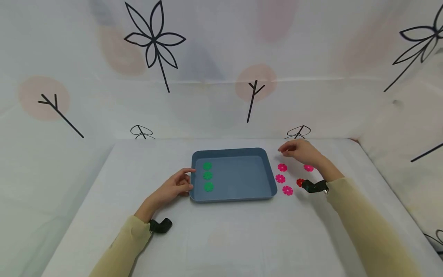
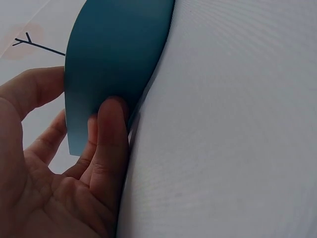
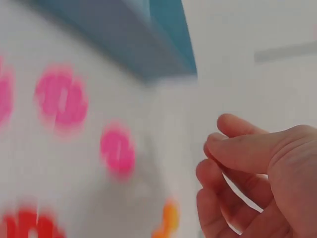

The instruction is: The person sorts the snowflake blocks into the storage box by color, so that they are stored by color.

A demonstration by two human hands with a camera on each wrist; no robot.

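Observation:
My left hand [image 1: 176,184] holds the left side of a blue-grey tray [image 1: 238,200]. In the left wrist view the thumb [image 2: 112,124] presses the tray's outer wall [image 2: 119,54], while the index finger reaches its rim. Three green flower-shaped pieces [image 1: 207,176] form a column inside, along the tray's left side. Beyond the right edge, my right hand [image 1: 301,152] hovers over the table with its fingers curled and the thumb close to the index finger [image 3: 237,126]. Whether anything small is between those fingertips cannot be made out.
Several pink flower-shaped pieces [image 1: 280,178] lie right of the tray, with a red one [image 1: 300,182] near the right wrist. An orange piece [image 3: 171,218] is partly visible below the right hand. White patterned cloth [image 1: 207,107] rises behind the table.

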